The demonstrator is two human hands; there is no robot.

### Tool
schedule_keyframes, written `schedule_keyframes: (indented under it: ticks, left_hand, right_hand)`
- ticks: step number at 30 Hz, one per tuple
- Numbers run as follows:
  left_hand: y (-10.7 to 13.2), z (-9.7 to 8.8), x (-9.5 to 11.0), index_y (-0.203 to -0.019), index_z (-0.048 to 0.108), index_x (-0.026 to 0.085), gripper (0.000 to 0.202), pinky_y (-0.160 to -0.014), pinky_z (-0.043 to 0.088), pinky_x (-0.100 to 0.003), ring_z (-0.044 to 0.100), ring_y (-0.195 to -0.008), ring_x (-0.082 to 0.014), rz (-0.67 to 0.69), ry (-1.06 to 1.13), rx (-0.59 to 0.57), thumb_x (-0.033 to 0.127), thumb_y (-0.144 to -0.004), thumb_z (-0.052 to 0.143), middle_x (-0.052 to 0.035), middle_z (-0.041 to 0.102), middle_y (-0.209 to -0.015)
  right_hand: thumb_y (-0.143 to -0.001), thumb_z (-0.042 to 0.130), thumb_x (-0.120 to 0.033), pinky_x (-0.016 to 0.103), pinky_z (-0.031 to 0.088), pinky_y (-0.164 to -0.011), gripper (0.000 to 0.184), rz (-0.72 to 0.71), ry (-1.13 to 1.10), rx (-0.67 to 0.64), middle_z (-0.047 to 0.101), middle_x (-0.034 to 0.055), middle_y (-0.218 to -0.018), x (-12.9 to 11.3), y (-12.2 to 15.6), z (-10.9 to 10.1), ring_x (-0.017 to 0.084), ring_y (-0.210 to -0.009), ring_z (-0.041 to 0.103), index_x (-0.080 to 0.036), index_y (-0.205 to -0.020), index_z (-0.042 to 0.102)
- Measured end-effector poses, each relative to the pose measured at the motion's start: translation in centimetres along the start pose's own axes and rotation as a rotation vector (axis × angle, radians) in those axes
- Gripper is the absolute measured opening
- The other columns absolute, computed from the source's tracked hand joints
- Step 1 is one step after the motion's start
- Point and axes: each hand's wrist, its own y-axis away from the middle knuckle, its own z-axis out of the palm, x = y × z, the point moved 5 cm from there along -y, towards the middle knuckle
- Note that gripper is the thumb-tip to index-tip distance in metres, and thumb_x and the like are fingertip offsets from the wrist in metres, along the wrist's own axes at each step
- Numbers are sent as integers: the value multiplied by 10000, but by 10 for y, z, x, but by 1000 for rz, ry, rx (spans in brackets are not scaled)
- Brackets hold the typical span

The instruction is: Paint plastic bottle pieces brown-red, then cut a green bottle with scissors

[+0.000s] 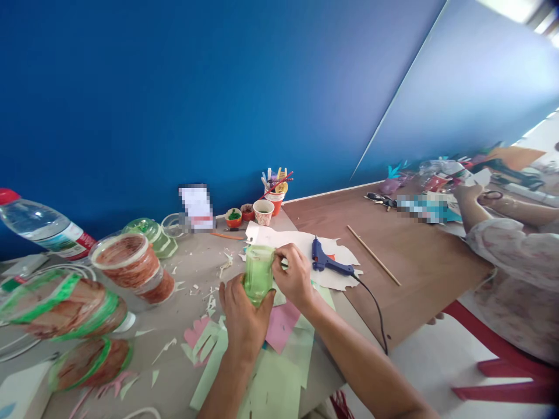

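My left hand (244,311) is wrapped round the lower part of a light green, see-through plastic container (259,270), held up above the table. At its right side, my right hand (293,272) is closed in a pinch by the container's edge; what the fingertips hold, if anything, is hidden. Under both hands lie pale green paper sheets (273,387) and a pink piece of paper (282,326). A blue glue gun (325,257) rests on torn white paper (301,240) to the right of my right hand.
At left stand a water bottle (48,224), a brown-painted cup (126,256) and green-banded containers (65,305). Small paint cups (264,212) line the wall. A wooden stick (373,255) and the gun's cord (379,308) lie right. Another person's sleeve (502,250) is far right.
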Motion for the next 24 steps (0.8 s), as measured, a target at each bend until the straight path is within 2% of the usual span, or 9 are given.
schedule_keyframes:
  ticks: [3, 5, 9, 11, 14, 16, 20, 24]
  left_hand:
    - [2, 4, -1, -1123, 496, 149, 455, -919, 456, -533, 559, -1028, -326, -132, 135, -95, 393, -767, 641, -137, 583, -1024]
    - [4, 5, -2, -1129, 503, 149, 459, -871, 483, -489, 576, -1012, -315, -247, 229, -162, 407, -772, 633, -134, 592, -1028]
    - [5, 6, -1, -1113, 544, 168, 436, -872, 481, -434, 613, -982, -283, -378, 461, -275, 450, -796, 639, -113, 644, -1032]
    - [6, 10, 1, -1113, 582, 175, 444, -873, 490, -403, 637, -980, -267, -456, 710, -369, 492, -808, 645, -103, 677, -1041]
    - [11, 16, 5, -1145, 616, 174, 497, -879, 510, -378, 659, -1005, -259, -611, 1088, -473, 531, -803, 669, -99, 701, -1070]
    - [14, 17, 8, -1178, 614, 181, 523, -858, 525, -377, 674, -983, -258, -699, 1232, -510, 524, -791, 694, -96, 712, -1044]
    - [17, 15, 14, -1188, 625, 175, 592, -754, 548, -374, 699, -836, -255, -750, 1344, -595, 547, -741, 735, -99, 722, -929]
    - [18, 12, 15, -1226, 611, 174, 645, -689, 545, -379, 678, -722, -234, -697, 1392, -675, 558, -726, 743, -104, 719, -891]
  right_hand:
    - [-758, 509, -144, 255, 414, -531, 91, 316, -144, 33, 529, -33, -606, 15, 1, 3, 132, -543, 497, -211, -707, 543]
    - [-737, 540, -178, 233, 375, -484, 63, 555, -369, 64, 489, -60, -551, 26, 2, 7, 109, -489, 442, -207, -681, 541]
    - [-704, 603, -161, 195, 425, -475, 135, 1034, -1002, 215, 509, -64, -505, 45, 5, 18, 81, -461, 461, -191, -603, 519]
    - [-705, 604, -117, 179, 460, -474, 194, 1207, -1166, 273, 485, -70, -462, 51, 5, 21, 67, -432, 449, -188, -566, 490]
    - [-734, 588, -76, 178, 507, -474, 225, 1290, -1214, 266, 477, -68, -435, 56, 2, 20, 61, -398, 437, -185, -566, 485]
    - [-757, 577, -65, 176, 513, -454, 229, 1326, -1231, 249, 489, -58, -434, 58, 2, 20, 62, -383, 440, -181, -577, 496]
    - [-797, 535, -58, 167, 511, -423, 238, 1339, -1247, 232, 499, -44, -431, 61, 4, 20, 63, -376, 451, -167, -587, 511]
    - [-778, 552, -48, 187, 534, -429, 240, 1235, -1240, 264, 500, -42, -427, 73, 2, 17, 73, -380, 467, -175, -582, 497]
